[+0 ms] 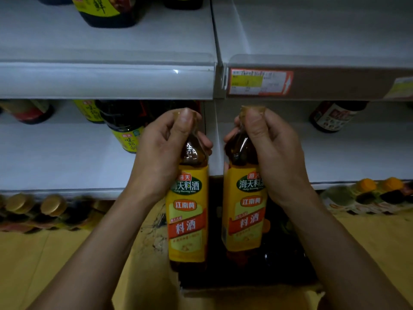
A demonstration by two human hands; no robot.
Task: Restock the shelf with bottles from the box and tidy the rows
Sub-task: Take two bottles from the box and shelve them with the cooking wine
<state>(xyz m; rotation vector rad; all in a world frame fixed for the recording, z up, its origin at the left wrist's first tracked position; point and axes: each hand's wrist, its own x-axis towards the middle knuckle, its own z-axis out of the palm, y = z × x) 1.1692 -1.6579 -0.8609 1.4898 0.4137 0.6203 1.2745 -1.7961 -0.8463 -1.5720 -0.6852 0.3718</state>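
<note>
I hold two amber bottles with yellow labels upright in front of the white shelf [67, 162]. My left hand [161, 148] grips the neck and cap of the left bottle [187, 220]. My right hand [268, 151] grips the neck and cap of the right bottle [244, 211]. Both bottles hang above the open cardboard box [223, 296] on the floor, whose dark inside shows below them. The middle shelf behind the bottles is mostly bare near its front.
Dark bottles with yellow labels [127, 128] stand at the back left of the middle shelf, and one dark bottle [333, 117] at the back right. An upper shelf edge carries a price tag [260, 81]. Gold-capped bottles [53, 204] line the lowest level at left, orange-capped ones [366, 186] at right.
</note>
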